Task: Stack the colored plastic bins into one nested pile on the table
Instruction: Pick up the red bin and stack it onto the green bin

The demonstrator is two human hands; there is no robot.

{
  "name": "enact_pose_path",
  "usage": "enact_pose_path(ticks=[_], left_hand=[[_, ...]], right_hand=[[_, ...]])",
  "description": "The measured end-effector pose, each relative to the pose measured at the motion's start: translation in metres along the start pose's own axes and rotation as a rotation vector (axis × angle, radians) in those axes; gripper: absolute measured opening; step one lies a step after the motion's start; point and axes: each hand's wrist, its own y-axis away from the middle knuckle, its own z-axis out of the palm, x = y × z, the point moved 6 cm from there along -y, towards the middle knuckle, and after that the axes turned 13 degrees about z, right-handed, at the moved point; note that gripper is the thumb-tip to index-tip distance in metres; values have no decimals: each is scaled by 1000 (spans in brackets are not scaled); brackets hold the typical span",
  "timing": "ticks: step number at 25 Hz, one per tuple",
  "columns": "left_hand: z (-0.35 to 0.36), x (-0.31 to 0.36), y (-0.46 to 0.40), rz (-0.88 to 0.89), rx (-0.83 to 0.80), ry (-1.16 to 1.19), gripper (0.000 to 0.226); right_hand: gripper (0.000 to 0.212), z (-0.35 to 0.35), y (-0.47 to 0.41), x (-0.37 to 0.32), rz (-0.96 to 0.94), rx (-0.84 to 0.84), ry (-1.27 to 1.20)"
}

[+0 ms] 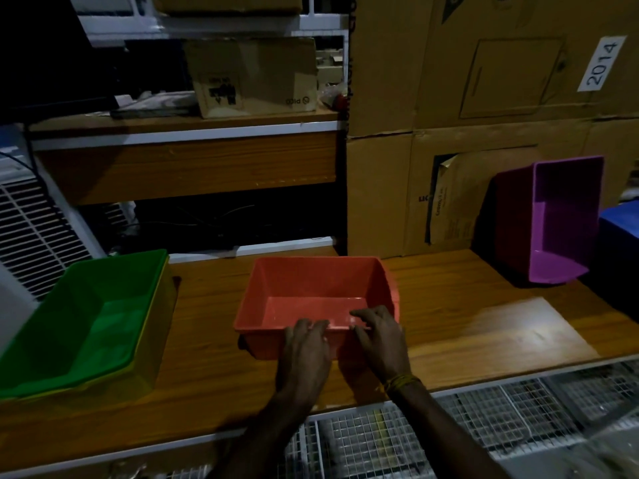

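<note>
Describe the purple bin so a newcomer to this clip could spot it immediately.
Start at the wooden table and follow it to the far right, where stacked cardboard boxes form a wall. The purple plastic bin stands against them beside a blue object. Unlike the orange plastic bin and green plastic bin, it is tipped on its side, opening facing right.

Glossy plastic red bin [318, 299] on a wood-grain table [484, 326], matt corrugated cardboard boxes [449, 98] behind.

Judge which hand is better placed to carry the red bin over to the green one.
Left, probably. Both hands grip the red bin's near rim, but the left hand is on the side toward the green bin; the right hand would cross over.
</note>
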Motion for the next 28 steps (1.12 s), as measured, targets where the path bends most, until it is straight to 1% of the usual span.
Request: enact_pose_path(ticks=[2, 4, 6, 8, 9, 11, 15, 16, 19, 22, 25, 28], left_hand=[[25, 29, 7, 51, -96, 26, 44], [39, 47, 14, 69, -150, 33, 47], [42, 49, 17, 52, -169, 52, 50], [37, 44, 17, 20, -159, 72, 59], [32, 40, 17, 11, -128, 80, 60], [25, 25, 17, -7, -64, 107, 51], [9, -8, 22, -48, 18, 277, 15], [2, -14, 23, -73, 45, 284, 11], [-19, -27, 24, -151, 154, 218, 23], [-28, -39, 24, -199, 248, 288, 32], [-33, -58, 29, -362, 289, 375, 26], [-44, -62, 31, -450, 364, 466, 21]], right_hand=[[24, -7, 3, -4, -11, 42, -115], [23, -21, 2, -4, 12, 100, -161], [22, -32, -2, 5, 55, 119, -182], [20, -38, -6, 15, 92, 128, -165], [20, -38, -7, 20, 106, 135, -141], [20, -39, -11, 28, 126, 146, -69], [24, -39, -21, 39, 184, 136, 51], [25, -37, -23, 40, 198, 113, 50], [27, -26, -29, 37, 201, 48, 10], [26, -19, -33, 28, 203, 9, -93], [25, -13, -35, 23, 292, -54, -233], [26, -7, -35, 17, 363, -101, -281]])
